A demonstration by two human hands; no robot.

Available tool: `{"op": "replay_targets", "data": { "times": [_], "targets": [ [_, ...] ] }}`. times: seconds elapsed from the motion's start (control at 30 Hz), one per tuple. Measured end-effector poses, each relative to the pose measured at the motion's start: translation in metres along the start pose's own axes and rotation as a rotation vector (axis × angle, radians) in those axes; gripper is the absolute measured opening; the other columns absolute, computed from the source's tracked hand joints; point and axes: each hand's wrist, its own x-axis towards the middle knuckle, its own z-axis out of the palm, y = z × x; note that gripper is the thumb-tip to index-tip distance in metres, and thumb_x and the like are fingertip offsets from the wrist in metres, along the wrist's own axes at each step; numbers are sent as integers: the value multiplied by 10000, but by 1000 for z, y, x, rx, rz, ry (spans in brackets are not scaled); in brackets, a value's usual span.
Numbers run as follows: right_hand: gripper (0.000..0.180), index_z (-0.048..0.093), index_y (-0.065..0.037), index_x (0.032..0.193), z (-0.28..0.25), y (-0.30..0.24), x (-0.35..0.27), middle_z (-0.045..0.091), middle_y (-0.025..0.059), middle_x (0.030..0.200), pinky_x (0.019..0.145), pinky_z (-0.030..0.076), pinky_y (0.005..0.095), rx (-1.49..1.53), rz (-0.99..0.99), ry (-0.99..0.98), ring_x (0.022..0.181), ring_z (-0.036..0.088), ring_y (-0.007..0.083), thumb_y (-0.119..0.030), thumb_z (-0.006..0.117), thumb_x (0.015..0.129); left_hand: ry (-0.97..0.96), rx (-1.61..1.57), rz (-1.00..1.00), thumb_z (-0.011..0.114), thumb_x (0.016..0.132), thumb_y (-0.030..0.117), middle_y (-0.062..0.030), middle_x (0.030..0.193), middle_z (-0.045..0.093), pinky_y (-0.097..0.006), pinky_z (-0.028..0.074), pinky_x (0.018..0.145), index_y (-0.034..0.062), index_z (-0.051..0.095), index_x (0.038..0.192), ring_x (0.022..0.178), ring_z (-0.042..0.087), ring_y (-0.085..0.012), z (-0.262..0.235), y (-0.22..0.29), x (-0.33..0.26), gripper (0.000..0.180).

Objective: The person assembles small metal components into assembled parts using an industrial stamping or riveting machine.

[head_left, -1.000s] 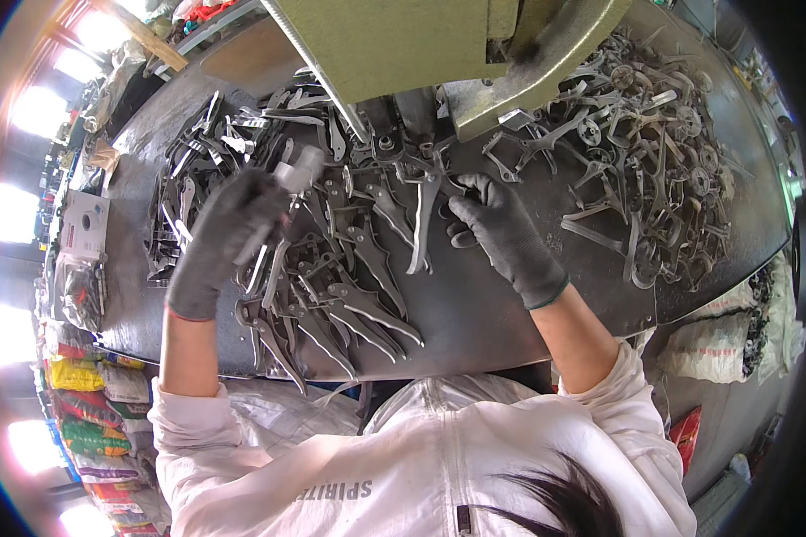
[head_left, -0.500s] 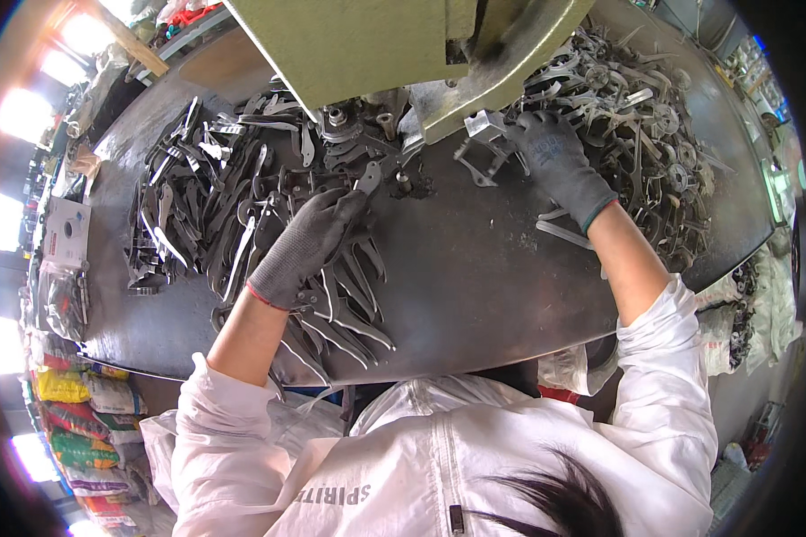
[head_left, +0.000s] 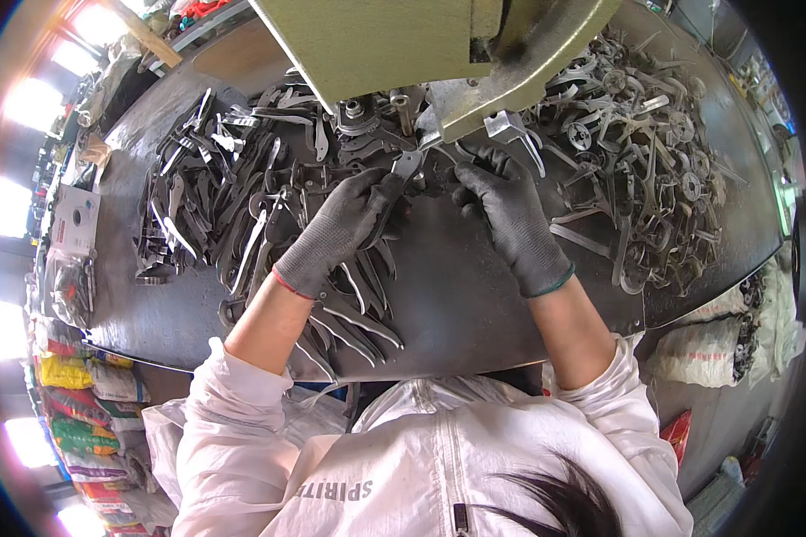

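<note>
My left hand (head_left: pixel 354 210), in a grey glove, is closed around a flat dark metal handle piece (head_left: pixel 408 164). The piece's rounded, holed end points up beneath the press head. Facing it from the right, my gloved right hand (head_left: pixel 506 201) has its fingers curled by a thin curved metal piece; whether they grip it is hard to make out. A small upright pin (head_left: pixel 418 182) stands on the table between the hands, partly hidden. Above them hangs the pale green press (head_left: pixel 376 45), with an angled bright metal bracket (head_left: pixel 505 126) at its lower right.
Dark metal handles (head_left: pixel 210 192) lie heaped on the left, and more handles (head_left: pixel 354 309) spread below my left wrist. A pile of silvery levers and round parts (head_left: pixel 658 161) covers the right side. The metal tabletop (head_left: pixel 457 313) curves toward me. A white box (head_left: pixel 73 221) stands at the left edge.
My right hand has moved left from beside the right-hand pile to beneath the press. My left hand has shifted slightly right and still holds the handle piece. The view has shifted a little.
</note>
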Motion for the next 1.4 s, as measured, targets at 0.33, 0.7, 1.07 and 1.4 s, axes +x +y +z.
{"op": "replay_targets", "data": {
  "times": [0.33, 0.7, 1.07, 1.4],
  "targets": [
    [249, 560, 41, 1119, 22, 27, 3, 617, 43, 914, 653, 449, 222, -146, -134, -138, 760, 530, 60, -56, 564, 890, -148, -56, -190, 465, 953, 109, -129, 978, 626, -258, 500, 735, -63, 471, 1212, 815, 588, -139, -5, -31, 12, 311],
    [266, 527, 47, 1126, 16, 25, -2, 590, 46, 846, 518, 485, 196, -78, -15, -98, 620, 586, 82, -81, 558, 895, 408, 907, -246, 574, 825, 210, -187, 862, 651, -391, 496, 716, 59, 650, 980, 794, 635, -345, -141, -48, -40, 230],
    [373, 471, 46, 1234, 21, 6, -19, 622, 83, 880, 491, 479, 209, -144, 7, -118, 601, 593, 89, -91, 564, 900, 138, 1028, -560, 582, 767, 295, -183, 905, 648, -425, 471, 773, 57, 686, 909, 867, 611, -369, -165, -106, -54, 296],
    [246, 550, 4, 1128, 2, 23, -9, 603, 37, 791, 500, 487, 201, -120, 100, -144, 582, 584, 77, -113, 549, 912, 489, -402, -403, 516, 917, 250, -112, 979, 638, -246, 519, 728, -24, 533, 1174, 888, 632, -172, -195, -53, -110, 375]
  ]
}}
